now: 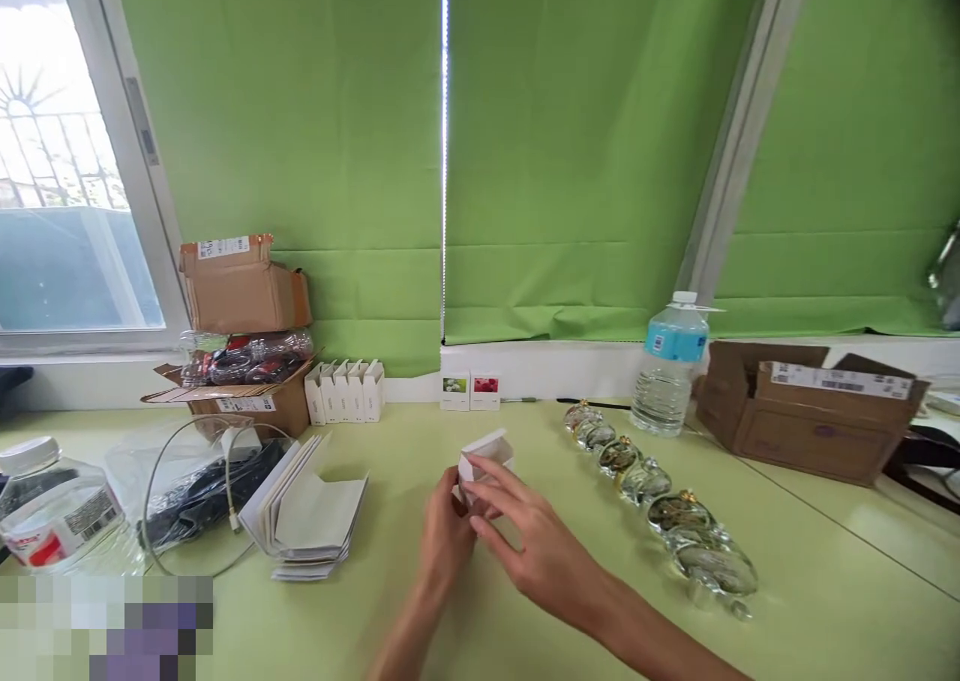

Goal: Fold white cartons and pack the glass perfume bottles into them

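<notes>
Over the middle of the table, a small white cardboard box (489, 449) stands with its upper end open and a flap raised. My left hand (441, 533) is closed round its near left side, the fingers partly hidden. My right hand (534, 533) grips the box from the right, index and middle fingers across its front and the thumb low. To the left lies a stack of flattened white cartons (319, 516). On the right runs a row of clear round glass bottles (643, 481), some with gold-coloured parts.
Several upright white boxes (345, 393) and two picture cards or boxes (470, 391) stand along the back. Brown cartons (244, 296) are stacked left; another open carton (817, 421) sits right beside a large water bottle (667, 371). A cable (150, 496) and plastic bottle (64, 511) lie left.
</notes>
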A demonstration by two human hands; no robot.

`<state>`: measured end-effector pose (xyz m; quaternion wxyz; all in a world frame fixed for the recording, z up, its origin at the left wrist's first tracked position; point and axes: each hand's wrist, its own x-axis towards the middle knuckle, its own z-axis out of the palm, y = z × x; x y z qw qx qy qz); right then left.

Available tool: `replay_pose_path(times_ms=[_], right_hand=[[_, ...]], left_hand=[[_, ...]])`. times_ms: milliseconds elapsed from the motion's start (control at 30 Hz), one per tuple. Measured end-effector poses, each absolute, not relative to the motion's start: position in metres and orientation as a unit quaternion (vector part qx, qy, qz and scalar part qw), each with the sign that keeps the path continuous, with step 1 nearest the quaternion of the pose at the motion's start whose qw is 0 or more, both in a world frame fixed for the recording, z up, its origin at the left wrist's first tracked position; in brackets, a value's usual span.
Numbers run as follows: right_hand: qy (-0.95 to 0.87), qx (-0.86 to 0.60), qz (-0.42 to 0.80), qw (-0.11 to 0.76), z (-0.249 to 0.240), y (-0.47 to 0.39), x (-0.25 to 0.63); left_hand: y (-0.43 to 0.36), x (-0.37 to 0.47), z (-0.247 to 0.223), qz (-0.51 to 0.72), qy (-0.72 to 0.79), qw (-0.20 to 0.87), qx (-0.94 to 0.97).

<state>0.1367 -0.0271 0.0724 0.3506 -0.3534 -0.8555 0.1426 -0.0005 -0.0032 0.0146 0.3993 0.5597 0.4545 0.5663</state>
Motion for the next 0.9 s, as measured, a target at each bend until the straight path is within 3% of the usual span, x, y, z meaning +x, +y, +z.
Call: replay_pose_path(times_ms=[133, 233, 400, 567, 733, 800, 900], right_hand=[[-0.782, -0.424, 0.164, 0.426, 0.069, -0.031, 0.180], [-0.732, -0.481, 0.206, 0.437, 0.056, -0.027, 0.209], [-0.748, -0.497, 0.247, 0.365, 0.041, -0.023, 0.224], [-0.810, -0.480, 0.209, 0.265, 0.034, -0.025, 0.220], [-0.847, -0.451, 0.179, 0.217, 0.021, -0.025, 0.221], [-0.855, -0.436, 0.181, 0.217, 0.014, -0.026, 0.219], [-0.831, -0.441, 0.158, 0.299, 0.006, -0.028, 0.213]], left_hand=[[-0.005, -0.009, 0.021, 0.481, 0.404, 0.463, 0.625], [-0.007, -0.015, 0.024, 0.430, 0.402, 0.492, 0.642], [-0.012, -0.016, 0.026, 0.386, 0.429, 0.483, 0.659], [-0.020, -0.024, 0.036, 0.361, 0.479, 0.449, 0.662], [-0.036, -0.051, 0.060, 0.345, 0.541, 0.353, 0.681], [-0.040, -0.061, 0.069, 0.355, 0.567, 0.263, 0.695], [-0.042, -0.072, 0.079, 0.398, 0.610, 0.095, 0.679]])
